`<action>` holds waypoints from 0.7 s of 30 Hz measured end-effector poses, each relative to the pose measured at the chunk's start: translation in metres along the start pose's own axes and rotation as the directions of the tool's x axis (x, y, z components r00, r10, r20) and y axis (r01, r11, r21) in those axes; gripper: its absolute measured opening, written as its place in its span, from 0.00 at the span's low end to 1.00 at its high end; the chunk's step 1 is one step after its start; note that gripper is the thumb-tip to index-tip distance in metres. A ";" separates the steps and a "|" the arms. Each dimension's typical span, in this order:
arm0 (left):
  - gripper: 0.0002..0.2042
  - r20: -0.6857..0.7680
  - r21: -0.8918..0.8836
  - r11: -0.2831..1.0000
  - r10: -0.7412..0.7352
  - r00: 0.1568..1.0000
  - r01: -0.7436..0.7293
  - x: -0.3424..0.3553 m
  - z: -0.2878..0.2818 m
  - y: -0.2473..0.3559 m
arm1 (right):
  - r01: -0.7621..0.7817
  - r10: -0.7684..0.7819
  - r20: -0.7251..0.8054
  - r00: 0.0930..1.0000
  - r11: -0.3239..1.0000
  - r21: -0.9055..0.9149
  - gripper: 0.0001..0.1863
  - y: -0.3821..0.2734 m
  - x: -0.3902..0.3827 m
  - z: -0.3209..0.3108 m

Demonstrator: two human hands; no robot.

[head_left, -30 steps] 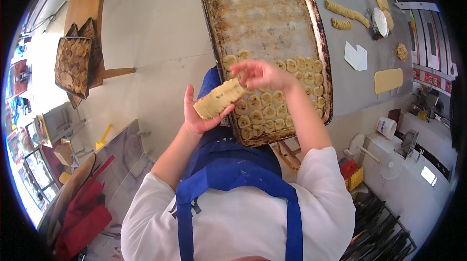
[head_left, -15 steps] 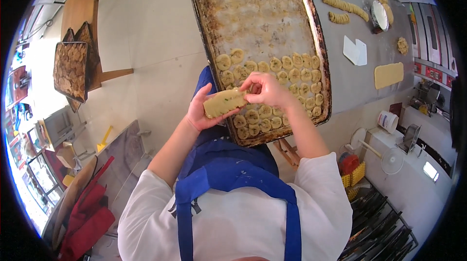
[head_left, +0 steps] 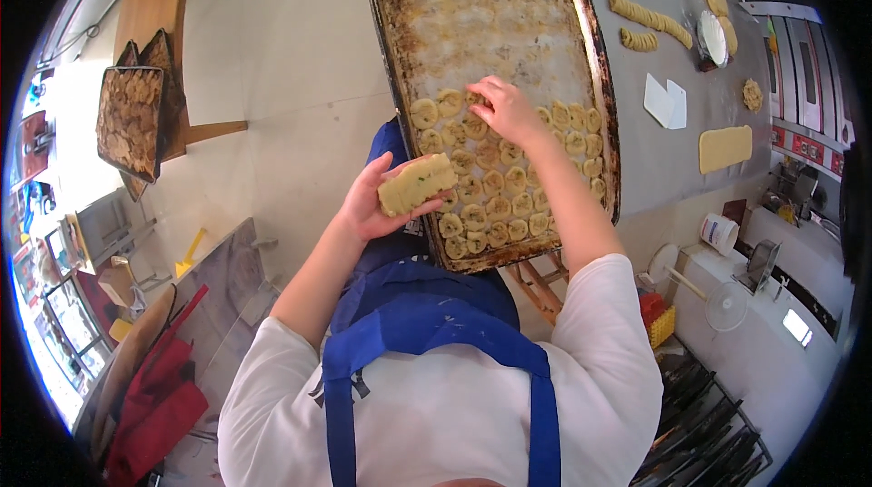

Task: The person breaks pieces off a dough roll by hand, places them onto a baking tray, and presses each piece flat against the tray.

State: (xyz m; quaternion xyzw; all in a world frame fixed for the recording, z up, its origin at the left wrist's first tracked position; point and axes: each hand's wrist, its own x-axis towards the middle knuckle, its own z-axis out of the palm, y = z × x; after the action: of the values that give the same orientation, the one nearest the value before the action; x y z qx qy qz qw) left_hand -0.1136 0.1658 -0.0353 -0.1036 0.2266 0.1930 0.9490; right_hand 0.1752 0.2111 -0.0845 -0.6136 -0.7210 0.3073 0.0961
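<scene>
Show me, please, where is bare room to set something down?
Free: the far part of the tray, beyond the dough slices; the grey table between tray, white scrapers and flat dough sheet. Crowded: the tray's near part, packed with slices; the table around the dough rolls and round white dish.

Our left hand (head_left: 361,206) is cupped palm up, thumb raised, our left forearm (head_left: 320,280) slanting forward and inward! And across from it, our right forearm (head_left: 574,199) stretches farther ahead, right hand (head_left: 507,113) palm down, fingers bent and pointing left.
</scene>
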 end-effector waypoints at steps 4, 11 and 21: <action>0.40 0.219 -0.002 0.992 -0.126 0.968 0.129 -0.005 0.002 -0.001 | 0.100 -0.098 -0.081 0.992 0.995 0.018 0.18 0.009 0.002 0.008; 0.43 0.133 0.056 0.991 -0.129 0.983 0.122 -0.001 0.006 -0.011 | -0.219 0.154 -0.365 0.918 0.965 -0.143 0.25 -0.006 0.044 0.033; 0.45 0.063 0.053 0.995 -0.084 0.994 0.081 -0.023 -0.001 -0.043 | -0.395 0.320 -0.283 0.904 0.878 -0.271 0.33 -0.022 0.061 0.014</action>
State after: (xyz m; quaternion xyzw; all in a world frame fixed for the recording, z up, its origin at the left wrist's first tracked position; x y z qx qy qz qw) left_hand -0.1155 0.1193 -0.0207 -0.0826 0.1960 0.1510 0.9654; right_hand 0.1358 0.2628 -0.0981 -0.7754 -0.6187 0.1250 0.0186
